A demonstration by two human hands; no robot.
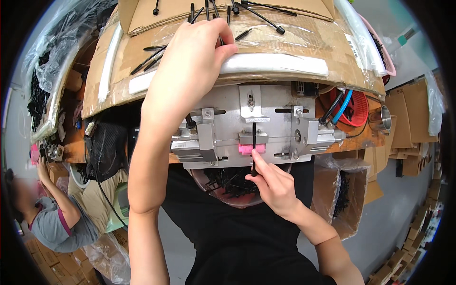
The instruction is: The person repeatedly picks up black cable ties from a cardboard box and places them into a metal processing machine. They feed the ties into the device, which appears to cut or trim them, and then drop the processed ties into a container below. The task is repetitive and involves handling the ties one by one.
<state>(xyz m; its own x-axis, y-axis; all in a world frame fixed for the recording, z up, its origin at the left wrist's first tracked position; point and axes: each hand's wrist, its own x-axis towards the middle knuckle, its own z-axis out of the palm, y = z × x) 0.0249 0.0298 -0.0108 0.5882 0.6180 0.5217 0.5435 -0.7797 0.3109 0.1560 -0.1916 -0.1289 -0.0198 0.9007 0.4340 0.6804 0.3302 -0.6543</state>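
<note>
A slim black plastic rod (254,130) lies lengthwise over the middle of a metal clamping fixture (227,97), across a pink block (244,149). My right hand (278,190) holds the rod's near end, with the index finger on it by the pink block and the thumb lower down. Beyond the fixture, my left hand (190,64) reaches over the cardboard among several loose black rods (266,21). Its fingers are curled and the thumb is close to the index finger. A dark bit shows between them, but the back of the hand hides most of it.
Cardboard sheeting (285,42) with a white foam strip (280,64) borders the fixture's far side. Below its near edge sits a round tub (228,194) of black parts. To the right are a red basket (358,107), metal cup (380,118) and open carton (339,204). A co-worker (61,213) sits left.
</note>
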